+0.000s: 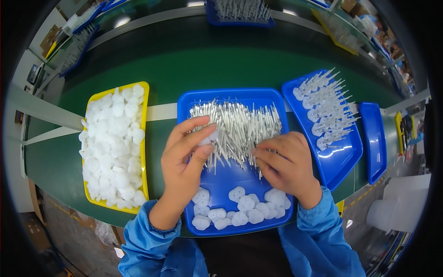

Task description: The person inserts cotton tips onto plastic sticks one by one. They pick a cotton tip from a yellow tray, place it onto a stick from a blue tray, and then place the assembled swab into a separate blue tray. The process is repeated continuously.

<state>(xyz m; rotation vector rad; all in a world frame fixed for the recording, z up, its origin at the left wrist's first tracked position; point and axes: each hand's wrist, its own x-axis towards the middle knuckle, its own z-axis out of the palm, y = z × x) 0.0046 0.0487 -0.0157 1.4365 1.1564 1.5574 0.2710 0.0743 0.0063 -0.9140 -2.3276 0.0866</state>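
Note:
Raised over the middle blue tray (183,111), my left hand (180,154) pinches a small white plastic piece (211,138) between thumb and fingers. My right hand (291,161) is closed, its fingertips pressed together at the near right side of a pile of thin white rods (233,122) with greyish tips. Whether a rod sits in that pinch is hidden by the fingers. Closer to me in the same tray lie several rounded white plastic discs (240,218) with small holes, loosely scattered and partly overlapping.
A yellow tray (144,152) heaped with white plastic pieces stands at the left. On the right, a blue tray (339,173) holds discs with rods standing out of them; beside it is a narrower blue tray (373,143). Another rod-filled blue tray (240,22) sits at the back.

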